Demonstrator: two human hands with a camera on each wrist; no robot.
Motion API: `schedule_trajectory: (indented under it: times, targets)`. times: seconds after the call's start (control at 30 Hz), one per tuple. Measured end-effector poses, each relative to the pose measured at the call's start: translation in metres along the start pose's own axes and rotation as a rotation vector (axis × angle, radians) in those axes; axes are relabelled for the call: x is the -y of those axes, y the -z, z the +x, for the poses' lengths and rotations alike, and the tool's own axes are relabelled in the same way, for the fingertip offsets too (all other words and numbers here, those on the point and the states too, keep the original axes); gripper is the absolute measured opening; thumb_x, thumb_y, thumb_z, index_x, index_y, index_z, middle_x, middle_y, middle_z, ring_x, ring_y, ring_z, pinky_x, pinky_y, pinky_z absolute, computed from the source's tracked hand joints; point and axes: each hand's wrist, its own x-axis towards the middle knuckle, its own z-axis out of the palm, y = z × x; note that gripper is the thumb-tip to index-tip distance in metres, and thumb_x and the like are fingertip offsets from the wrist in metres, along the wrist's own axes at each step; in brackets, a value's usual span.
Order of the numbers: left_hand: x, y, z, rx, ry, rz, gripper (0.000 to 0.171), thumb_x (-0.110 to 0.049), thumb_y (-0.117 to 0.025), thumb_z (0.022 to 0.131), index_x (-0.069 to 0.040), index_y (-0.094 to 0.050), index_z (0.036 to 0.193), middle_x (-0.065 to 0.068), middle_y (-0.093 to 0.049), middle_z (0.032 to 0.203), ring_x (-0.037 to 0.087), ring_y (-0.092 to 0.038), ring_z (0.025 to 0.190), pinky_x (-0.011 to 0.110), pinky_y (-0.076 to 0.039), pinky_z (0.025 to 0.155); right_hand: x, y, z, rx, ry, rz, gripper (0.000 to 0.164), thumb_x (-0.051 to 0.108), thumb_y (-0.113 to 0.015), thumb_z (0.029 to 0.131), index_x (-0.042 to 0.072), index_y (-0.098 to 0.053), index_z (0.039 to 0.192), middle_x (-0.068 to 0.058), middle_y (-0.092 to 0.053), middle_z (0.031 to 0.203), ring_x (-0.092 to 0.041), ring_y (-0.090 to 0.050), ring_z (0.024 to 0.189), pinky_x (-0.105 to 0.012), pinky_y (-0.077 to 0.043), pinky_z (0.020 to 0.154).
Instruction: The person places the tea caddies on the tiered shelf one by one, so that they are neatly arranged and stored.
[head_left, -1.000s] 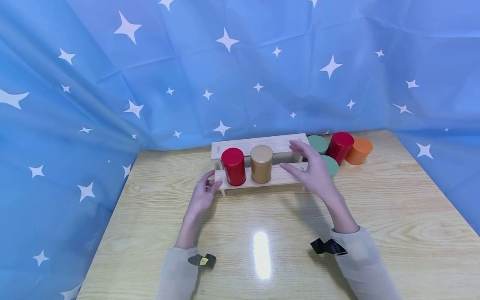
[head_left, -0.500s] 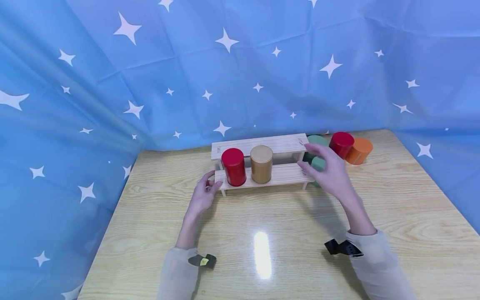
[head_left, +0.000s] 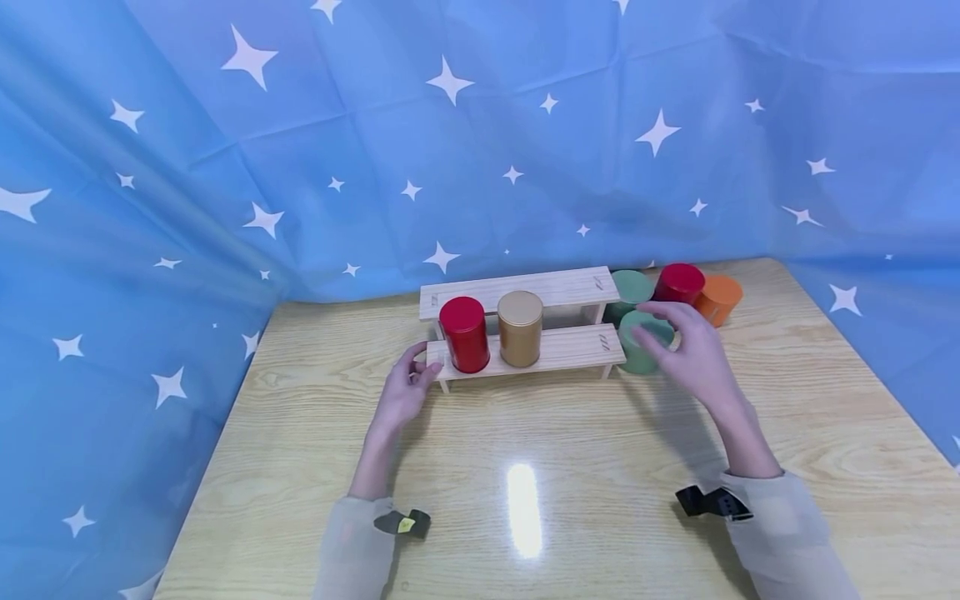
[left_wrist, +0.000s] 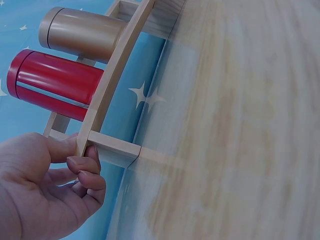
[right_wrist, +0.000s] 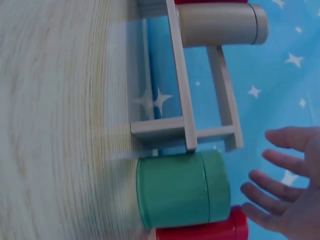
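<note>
A two-tier wooden shelf rack point(head_left: 573, 346) stands at the back of the table. My left hand point(head_left: 403, 392) pinches its lower left end, thumb on top and curled fingers beneath, as the left wrist view shows point(left_wrist: 50, 187). On the lower board stand a red canister point(head_left: 465, 337) and, to its right, a gold canister point(head_left: 521, 333), both upright. My right hand point(head_left: 697, 354) hovers over the front green canister point(head_left: 637, 360) at the rack's right end. In the right wrist view its spread fingers point(right_wrist: 272, 185) are apart from that canister's lid point(right_wrist: 216, 185) and hold nothing.
Behind the front green canister is another green canister point(head_left: 632, 287). A red canister point(head_left: 680, 282) and an orange canister point(head_left: 722, 298) stand close by on the right. The rack's upper board point(head_left: 517, 290) is bare, and a blue star-patterned cloth point(head_left: 480, 167) hangs behind the table.
My right hand has moved right, from over the right end of the lower board to over the front green canister. The left hand and the canisters have kept their places.
</note>
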Motion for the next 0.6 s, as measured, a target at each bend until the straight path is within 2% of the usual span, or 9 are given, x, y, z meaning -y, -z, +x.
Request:
schedule_trajectory:
  times: [0.27,0.6]
  targets:
    - [0.0,0.001,0.0,0.006,-0.009,0.002,0.056,-0.02,-0.062,0.103,-0.001,-0.041,0.151,0.01,-0.053,0.1,0.016,-0.048,0.077,0.025,-0.04,0.064,-0.007,0.001,0.0,0.095,-0.024,-0.093,0.05,0.017,-0.074,0.093,-0.002,-0.057,0.137,-0.028,-0.051,0.136,-0.049,-0.044,0.125,-0.069,-0.04,0.095]
    - [0.003,0.001,0.001,0.013,-0.012,-0.009,0.057,-0.02,-0.062,0.103,-0.001,-0.04,0.152,0.011,-0.053,0.1,0.016,-0.047,0.076,0.025,-0.04,0.063,-0.017,-0.002,-0.001,0.129,-0.067,-0.122,0.057,0.013,-0.075,0.092,-0.004,-0.051,0.141,-0.032,-0.043,0.138,-0.049,-0.039,0.127,-0.069,-0.042,0.093]
